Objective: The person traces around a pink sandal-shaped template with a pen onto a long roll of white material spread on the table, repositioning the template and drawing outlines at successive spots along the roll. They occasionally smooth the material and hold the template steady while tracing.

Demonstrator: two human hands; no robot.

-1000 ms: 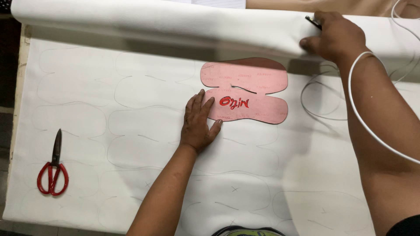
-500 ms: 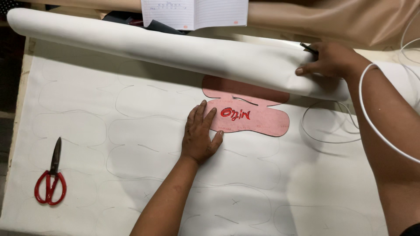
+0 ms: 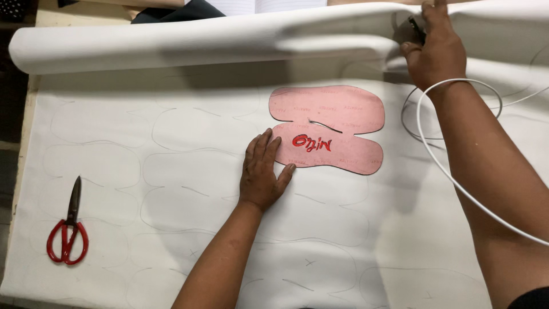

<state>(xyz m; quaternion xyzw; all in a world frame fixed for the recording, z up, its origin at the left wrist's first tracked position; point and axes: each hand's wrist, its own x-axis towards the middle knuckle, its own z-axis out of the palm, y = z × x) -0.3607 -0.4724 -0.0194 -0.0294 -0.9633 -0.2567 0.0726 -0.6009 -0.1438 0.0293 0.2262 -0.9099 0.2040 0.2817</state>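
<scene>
Left hand [image 3: 262, 174] lies flat, palm down, on the white sheet [image 3: 171, 171], fingers [image 3: 260, 150] held close together and stretched out, thumb spread to the side with its tip touching the lower left edge of the pink template [image 3: 329, 129]. The template is a flat, waisted cardboard shape with red handwriting, lying on the sheet just right of the left hand, below the rolled part. Right hand [image 3: 437, 48] is up and right of the template, resting on the rolled edge of the sheet [image 3: 200, 40], fingers curled around a small dark object [image 3: 416, 28], likely a pen; too hidden to tell for sure. A thin white cable [image 3: 452, 171] loops across the right forearm and lies on the sheet right of the template. The sheet is covered with faint traced outlines of the same shape, left of and below the template. Red-handled scissors [image 3: 68, 232], blades closed, lie on the sheet far left of the template, well apart from both hands. The table [image 3: 51, 6] edge shows above the roll, far upper left of the template.
</scene>
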